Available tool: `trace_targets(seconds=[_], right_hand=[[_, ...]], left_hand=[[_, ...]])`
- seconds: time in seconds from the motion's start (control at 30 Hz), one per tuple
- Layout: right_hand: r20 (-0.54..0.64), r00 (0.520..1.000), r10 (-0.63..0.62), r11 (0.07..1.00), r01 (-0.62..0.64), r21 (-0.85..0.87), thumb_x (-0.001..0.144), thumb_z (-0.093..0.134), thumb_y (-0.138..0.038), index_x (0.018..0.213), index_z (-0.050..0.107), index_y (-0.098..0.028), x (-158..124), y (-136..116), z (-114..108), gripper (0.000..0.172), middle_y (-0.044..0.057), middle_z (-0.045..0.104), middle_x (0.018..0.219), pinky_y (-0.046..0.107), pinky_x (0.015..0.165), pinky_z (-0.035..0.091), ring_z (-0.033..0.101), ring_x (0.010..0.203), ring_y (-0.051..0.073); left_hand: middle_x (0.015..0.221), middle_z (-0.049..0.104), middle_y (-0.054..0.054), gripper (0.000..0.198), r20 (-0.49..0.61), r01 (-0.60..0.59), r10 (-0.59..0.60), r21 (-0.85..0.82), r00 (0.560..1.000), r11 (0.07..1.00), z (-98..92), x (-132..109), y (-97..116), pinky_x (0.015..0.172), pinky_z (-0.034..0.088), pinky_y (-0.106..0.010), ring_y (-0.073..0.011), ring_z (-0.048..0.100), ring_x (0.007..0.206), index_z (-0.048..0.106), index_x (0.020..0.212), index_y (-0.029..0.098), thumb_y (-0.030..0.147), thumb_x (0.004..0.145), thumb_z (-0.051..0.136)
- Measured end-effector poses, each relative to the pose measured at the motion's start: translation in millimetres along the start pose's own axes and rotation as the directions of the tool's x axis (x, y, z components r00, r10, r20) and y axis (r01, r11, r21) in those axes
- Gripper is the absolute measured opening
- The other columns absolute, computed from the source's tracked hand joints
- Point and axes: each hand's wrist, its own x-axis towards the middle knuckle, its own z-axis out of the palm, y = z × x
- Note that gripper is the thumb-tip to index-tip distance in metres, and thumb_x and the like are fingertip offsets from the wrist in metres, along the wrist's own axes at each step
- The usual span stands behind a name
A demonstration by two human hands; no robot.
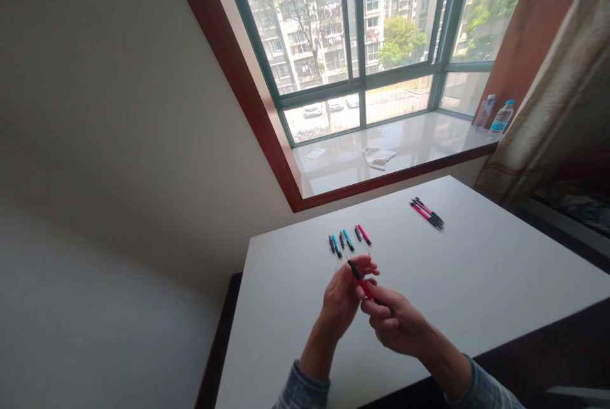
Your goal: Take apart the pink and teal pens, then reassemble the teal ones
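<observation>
Red-and-black pen (361, 281) held by left hand (339, 300) and right hand (393, 323).

Green-framed window (361, 34), white sill (429, 142), plastic water bottle (502, 117), crumpled white cloth (379, 157), beige curtain (562, 98)

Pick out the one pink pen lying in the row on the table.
The pink pen at the row's right end; the others there are teal or black.

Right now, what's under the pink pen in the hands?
The white table lies beneath the pink-and-black pen. The left hand and right hand hide the table directly below it.
</observation>
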Motion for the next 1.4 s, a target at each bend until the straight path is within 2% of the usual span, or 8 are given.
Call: trace_targets(seconds=[0.23,0.43,0.57,0.63,0.77,0.9,1.27,1.4], right_hand=[[-0.152,0.943,-0.296,0.875,0.205,-0.439,0.088,0.062,-0.075,0.073,0.045,-0.024,5.3,26.3,6.1,0.056,-0.009,0.027,0.052,0.024,0.038,0.014,0.017,0.041,0.007],[-0.046,0.789,-0.613,0.339,0.21,-0.917,0.105,0.041,-0.057,0.089,0.061,-0.019,7.2,8.9,11.4,0.045,-0.001,0.048,0.062,0.027,0.051,0.031,0.039,0.053,0.013],[0.085,0.756,-0.649,0.151,0.238,-0.959,0.105,0.048,-0.047,0.093,0.065,-0.02,21.3,-22.0,14.7,0.034,0.0,0.056,0.069,0.027,0.06,0.037,0.048,0.06,0.014],[0.084,0.785,-0.614,0.214,0.267,-0.94,0.103,0.052,-0.05,0.092,0.065,-0.019,33.8,-38.9,11.0,0.035,0.0,0.056,0.071,0.026,0.058,0.038,0.049,0.06,0.013],[0.106,0.92,-0.376,0.577,0.323,-0.751,0.1,0.052,-0.062,0.093,0.061,-0.018,59.4,-69.7,-8.9,0.046,-0.006,0.039,0.063,0.023,0.047,0.027,0.035,0.051,0.009],[0.133,0.961,-0.243,0.709,0.269,-0.652,0.097,0.059,-0.062,0.09,0.063,-0.014,72.9,-81.1,-35.8,0.048,-0.007,0.037,0.062,0.022,0.048,0.024,0.03,0.052,0.008],[0.121,0.965,-0.232,0.721,0.254,-0.645,0.089,0.075,-0.052,0.094,0.057,-0.019,70.1,-62.1,-48.8,0.038,-0.002,0.06,0.071,0.024,0.057,0.04,0.054,0.06,0.012],[0.086,0.957,-0.278,0.723,0.267,-0.637,0.09,0.075,-0.052,0.1,0.061,-0.019,71.0,-63.4,-48.1,0.038,-0.002,0.058,0.076,0.023,0.054,0.036,0.05,0.059,0.01]], left_hand=[[0.085,0.057,-0.004,0.04,-0.112,-0.106,0.087,-0.173,0.99,0.979,10.3,-16.2,-11.7,0.097,0.051,-0.039,-0.0209,0.062,0.094,0.057,0.08,0.019,0.056,0.093,0.065],[0.086,0.061,-0.003,0.037,-0.168,-0.17,0.146,-0.139,0.975,0.976,9.0,-3.5,-9.5,0.098,0.049,-0.035,-0.0197,0.063,0.095,0.063,0.08,0.018,0.052,0.09,0.073],[0.091,0.065,-0.004,0.035,-0.228,-0.257,0.238,-0.059,0.944,0.965,7.5,17.2,3.2,0.096,0.05,-0.034,-0.0207,0.065,0.099,0.069,0.085,0.018,0.053,0.088,0.074],[0.096,0.069,-0.005,0.037,-0.228,-0.275,0.265,-0.013,0.937,0.961,2.7,28.1,11.7,0.093,0.051,-0.034,-0.0199,0.066,0.096,0.072,0.086,0.017,0.054,0.087,0.075],[0.113,0.072,-0.01,0.042,-0.162,-0.24,0.243,0.035,0.956,0.97,-17.2,43.1,24.3,0.1,0.05,-0.037,-0.0225,0.066,0.106,0.076,0.108,0.018,0.053,0.086,0.077],[0.103,0.073,-0.009,0.033,-0.186,-0.248,0.288,0.211,0.94,0.946,-39.5,47.4,21.8,0.093,0.052,-0.038,-0.0217,0.066,0.097,0.078,0.102,0.017,0.046,0.084,0.079],[0.081,0.067,-0.003,0.027,-0.267,-0.229,0.376,0.451,0.888,0.862,-47.2,44.4,7.8,0.076,0.049,-0.027,-0.0147,0.059,0.075,0.07,0.09,0.016,0.042,0.086,0.076],[0.081,0.066,-0.002,0.027,-0.278,-0.213,0.365,0.453,0.889,0.866,-46.4,43.7,6.8,0.075,0.049,-0.028,-0.0147,0.059,0.074,0.069,0.089,0.016,0.042,0.086,0.076]])
